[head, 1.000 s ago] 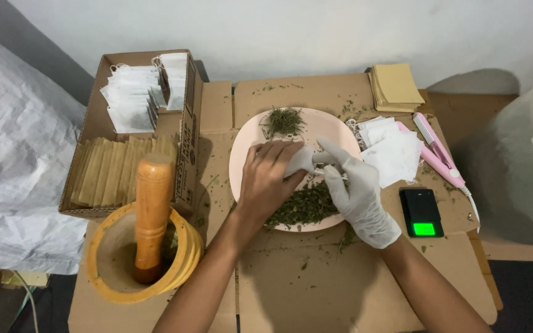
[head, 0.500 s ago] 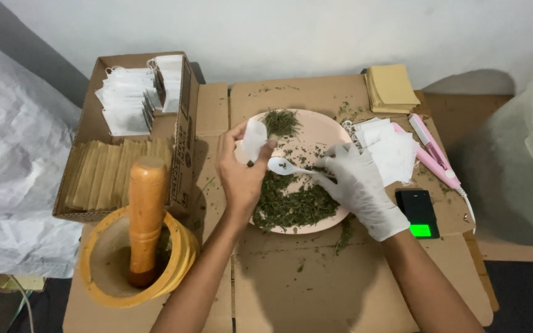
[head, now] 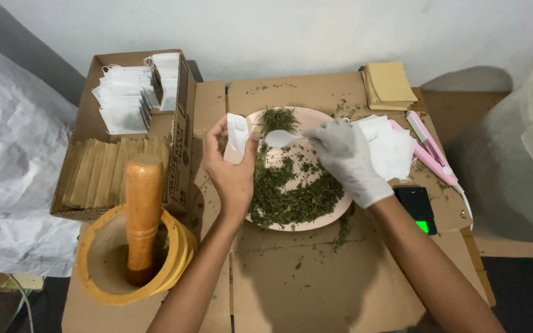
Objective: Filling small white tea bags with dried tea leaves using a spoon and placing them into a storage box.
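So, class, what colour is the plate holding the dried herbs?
Pale pink plate, clearest in the head view.

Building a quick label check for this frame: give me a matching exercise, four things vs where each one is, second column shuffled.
Things:
1. white sachet
2. white spoon
3. wooden pestle
4. dried green herbs

Places:
A. standing in the yellow mortar
B. heaped on the pink plate
C. pinched in the bare left hand
D. held by the gloved right hand, over the plate

Pairs: 1-C, 2-D, 3-A, 4-B
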